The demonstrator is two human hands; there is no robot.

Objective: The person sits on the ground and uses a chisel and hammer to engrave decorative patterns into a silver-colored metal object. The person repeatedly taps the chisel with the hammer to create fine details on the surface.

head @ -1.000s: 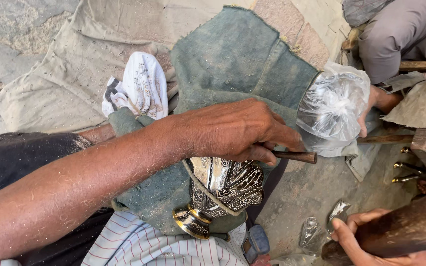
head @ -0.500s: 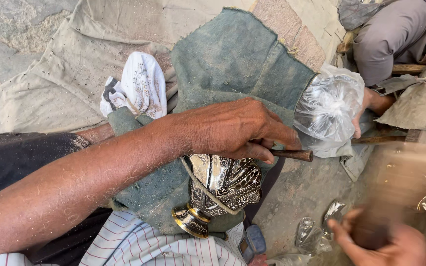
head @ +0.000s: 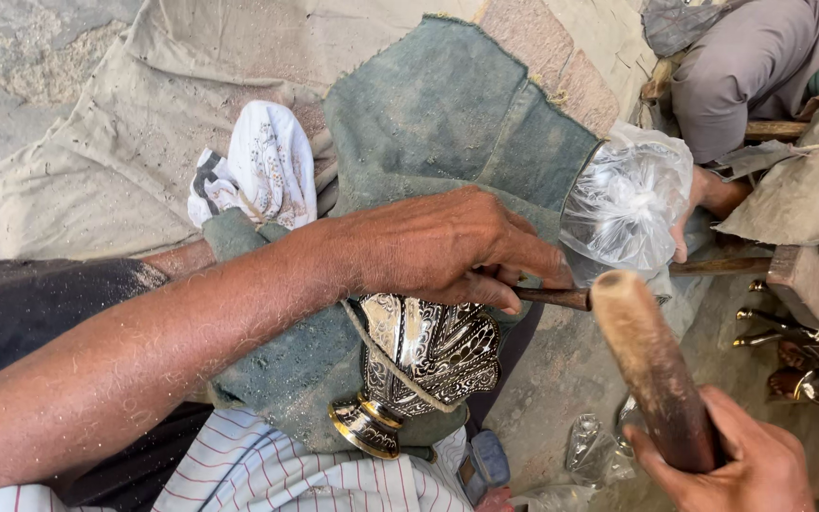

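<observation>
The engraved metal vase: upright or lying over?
Tipped on its side: the engraved metal vase lies across green cloth, foot toward the camera.

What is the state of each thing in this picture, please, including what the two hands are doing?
left hand: closed on the thin tool, resting over the vase
thin tool: held, lying nearly level
engraved metal vase: on its side, cradled in the green cloth
green cloth: spread, folded around the vase
right hand: gripping the wooden mallet
wooden mallet: raised, head near the tool's end
plastic bag: crumpled
</observation>
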